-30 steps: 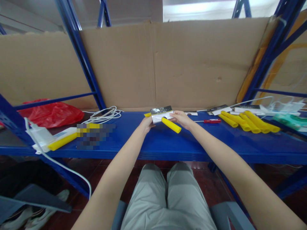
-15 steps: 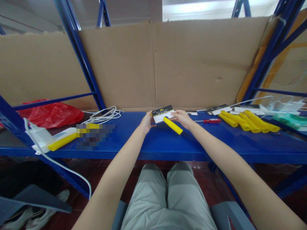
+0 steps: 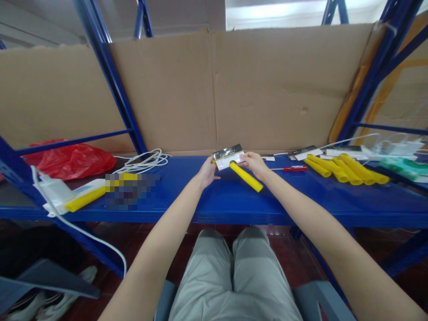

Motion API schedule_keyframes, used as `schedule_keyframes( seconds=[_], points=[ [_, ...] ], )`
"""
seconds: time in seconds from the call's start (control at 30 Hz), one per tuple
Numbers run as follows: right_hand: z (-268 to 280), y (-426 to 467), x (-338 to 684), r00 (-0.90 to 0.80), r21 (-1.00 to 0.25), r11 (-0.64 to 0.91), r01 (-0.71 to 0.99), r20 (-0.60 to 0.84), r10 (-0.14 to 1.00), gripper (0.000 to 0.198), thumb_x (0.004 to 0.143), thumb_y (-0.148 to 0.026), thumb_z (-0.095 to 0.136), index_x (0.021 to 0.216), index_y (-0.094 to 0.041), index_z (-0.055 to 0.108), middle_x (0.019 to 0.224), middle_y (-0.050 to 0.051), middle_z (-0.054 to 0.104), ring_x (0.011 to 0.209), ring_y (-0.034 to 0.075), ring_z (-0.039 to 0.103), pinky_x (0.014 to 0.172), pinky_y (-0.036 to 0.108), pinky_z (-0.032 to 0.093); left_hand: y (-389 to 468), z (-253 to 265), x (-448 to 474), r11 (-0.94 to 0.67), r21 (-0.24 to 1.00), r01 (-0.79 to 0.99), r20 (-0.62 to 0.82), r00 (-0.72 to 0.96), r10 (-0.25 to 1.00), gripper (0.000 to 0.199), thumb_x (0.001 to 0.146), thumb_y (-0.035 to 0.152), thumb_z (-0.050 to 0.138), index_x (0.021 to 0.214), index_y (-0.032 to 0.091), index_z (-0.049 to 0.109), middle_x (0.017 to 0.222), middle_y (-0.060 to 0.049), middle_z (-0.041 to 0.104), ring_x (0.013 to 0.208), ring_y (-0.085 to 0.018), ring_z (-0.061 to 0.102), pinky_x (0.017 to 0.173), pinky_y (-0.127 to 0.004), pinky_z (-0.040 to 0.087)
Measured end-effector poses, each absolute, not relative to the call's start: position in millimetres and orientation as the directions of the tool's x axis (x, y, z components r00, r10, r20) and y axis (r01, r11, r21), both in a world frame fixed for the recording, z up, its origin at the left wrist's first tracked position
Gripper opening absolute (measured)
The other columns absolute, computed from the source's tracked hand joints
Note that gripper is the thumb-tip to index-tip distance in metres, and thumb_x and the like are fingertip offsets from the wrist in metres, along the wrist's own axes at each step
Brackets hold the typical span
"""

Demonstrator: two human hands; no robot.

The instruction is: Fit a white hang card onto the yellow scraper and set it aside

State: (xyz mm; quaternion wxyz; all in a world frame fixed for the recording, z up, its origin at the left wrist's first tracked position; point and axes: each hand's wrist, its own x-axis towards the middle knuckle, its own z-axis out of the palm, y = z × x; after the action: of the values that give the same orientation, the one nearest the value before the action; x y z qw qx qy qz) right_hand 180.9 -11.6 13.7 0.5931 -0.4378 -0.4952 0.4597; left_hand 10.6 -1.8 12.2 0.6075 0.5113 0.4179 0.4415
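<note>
A black and white printed card (image 3: 224,156) is held above the blue shelf by both hands. My left hand (image 3: 207,173) pinches its left edge, where a bit of yellow shows by the fingers. At the right edge, my right hand (image 3: 253,163) grips the card between thumb and fingers. From the card's lower side a yellow tube (image 3: 247,177) slants down to the right, its open end toward me. Whether the tube passes through the card or lies behind it, I cannot tell.
Right of my hand lies a red-handled screwdriver (image 3: 294,168), with several yellow tubes (image 3: 356,171) and a stack of cards (image 3: 306,152) beyond it. On the left are a coiled white cable (image 3: 143,161), a red plastic bag (image 3: 72,158) and a white power strip (image 3: 90,186). Cardboard (image 3: 261,89) stands behind.
The card has tilted a little and now catches the light. More of the yellow tube shows, with its near end farther down and to the right. Both hands keep their hold.
</note>
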Motion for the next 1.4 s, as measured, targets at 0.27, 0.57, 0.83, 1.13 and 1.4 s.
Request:
schedule_keyframes(
  seconds=[0.27,0.57,0.83,1.13,1.4],
  points=[
    [11.1,-9.7,181.9,0.092,-0.972,0.218,-0.09,0.21,0.973,0.023,0.084,-0.013,0.053,0.063,-0.018,0.045,0.063,0.0,0.062,0.059,0.009,0.062,0.059,0.02,0.049,4.9,7.9,5.6,0.063,0.982,-0.18,-0.032,0.168,0.985,0.023,0.079,0.035,0.043,0.087,0.02,0.059,0.09,-0.007,0.067,0.089,-0.024,0.059,0.084,-0.043,0.042],
    [10.5,-6.0,185.8,0.131,-0.976,0.195,-0.095,0.182,0.975,0.022,0.083,-0.013,0.053,0.063,-0.019,0.046,0.062,0.0,0.061,0.056,0.009,0.061,0.06,0.021,0.05,-0.4,8.6,7.5,-0.005,0.983,-0.185,0.033,0.152,0.988,0.02,0.083,0.036,0.049,0.091,0.021,0.059,0.079,-0.005,0.063,0.07,-0.017,0.058,0.064,-0.028,0.044],
    [10.5,-4.6,188.0,0.137,-0.983,0.175,-0.06,0.166,0.977,0.024,0.083,-0.013,0.055,0.062,-0.02,0.046,0.055,-0.002,0.058,0.054,0.009,0.06,0.059,0.022,0.051,-4.2,8.1,9.3,-0.085,0.989,-0.121,0.107,0.184,0.977,0.046,0.079,0.059,0.051,0.09,0.017,0.065,0.086,-0.01,0.066,0.075,-0.019,0.059,0.062,-0.028,0.044],
    [13.3,-4.7,192.1,0.059,-0.992,0.114,-0.044,0.112,0.992,0.017,0.082,-0.01,0.056,0.065,-0.016,0.057,0.066,0.004,0.066,0.057,0.011,0.061,0.062,0.022,0.051,-11.0,6.2,7.9,-0.06,0.997,-0.045,0.068,0.2,0.977,0.018,0.072,0.031,0.069,0.083,0.016,0.067,0.078,-0.005,0.067,0.065,-0.013,0.059,0.067,-0.031,0.046],
    [15.0,-7.7,193.0,-0.131,-0.994,0.105,-0.032,0.108,0.985,0.017,0.076,-0.001,0.055,0.075,-0.015,0.064,0.083,0.007,0.07,0.069,0.011,0.064,0.074,0.022,0.052,-7.9,5.4,12.1,-0.016,0.992,-0.125,0.034,0.143,0.989,0.007,0.071,0.009,0.065,0.065,0.013,0.064,0.063,-0.005,0.065,0.057,-0.013,0.058,0.064,-0.029,0.05]
  ],
)
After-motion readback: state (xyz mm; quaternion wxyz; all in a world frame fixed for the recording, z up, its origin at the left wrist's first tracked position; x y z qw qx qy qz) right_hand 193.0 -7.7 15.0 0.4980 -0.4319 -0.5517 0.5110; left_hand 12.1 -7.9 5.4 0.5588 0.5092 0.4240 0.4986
